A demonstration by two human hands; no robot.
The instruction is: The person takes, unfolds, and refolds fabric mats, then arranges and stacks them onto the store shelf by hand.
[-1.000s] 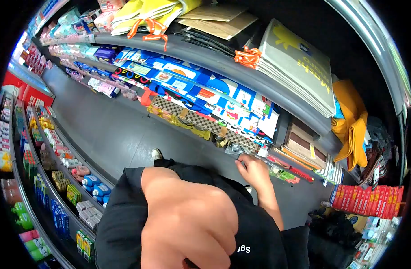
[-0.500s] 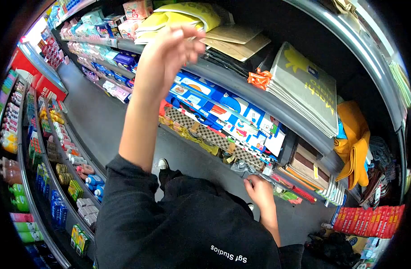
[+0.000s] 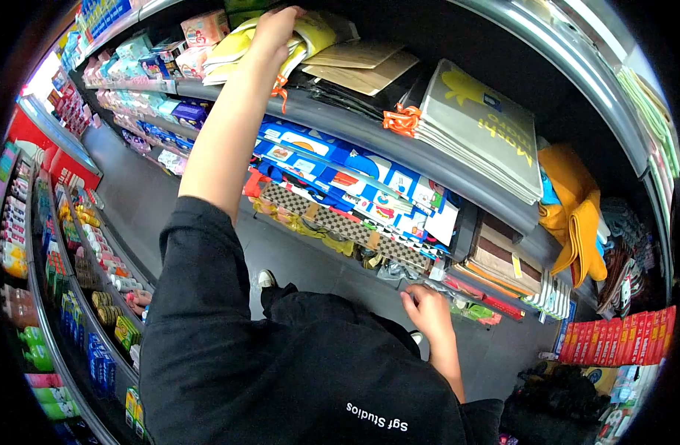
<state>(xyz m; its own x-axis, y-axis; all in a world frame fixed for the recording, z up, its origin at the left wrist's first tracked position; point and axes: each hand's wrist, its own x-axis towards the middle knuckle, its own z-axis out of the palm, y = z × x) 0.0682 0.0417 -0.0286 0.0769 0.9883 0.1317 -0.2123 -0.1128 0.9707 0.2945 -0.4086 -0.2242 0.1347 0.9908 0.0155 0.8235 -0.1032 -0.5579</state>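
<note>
My left hand (image 3: 275, 35) reaches to the upper shelf and is closed over the folded yellow bags (image 3: 240, 46); its fingertips are partly hidden. An orange tie (image 3: 280, 90) hangs below my left wrist. Right of that pile lie flat brown sheets (image 3: 370, 68) and a stack of grey bags with yellow print (image 3: 479, 122), with an orange tie (image 3: 401, 119) at its edge. My right hand (image 3: 431, 310) is low, in front of the lower shelves, with its fingers curled. Whatever it may hold is hidden.
Below the upper shelf (image 3: 332, 111) are blue patterned bags (image 3: 355, 167) and checked ones (image 3: 318, 211). Mustard cloth (image 3: 579, 222) hangs at the right, above red packets (image 3: 614, 337). A curved shelf of bottles and boxes (image 3: 95, 297) borders the aisle floor (image 3: 132, 178) on the left.
My left hand has moved up and forward from above the shelf edge onto the yellow bags, and its fingers have closed. My right hand has barely moved. The view has shifted slightly.
</note>
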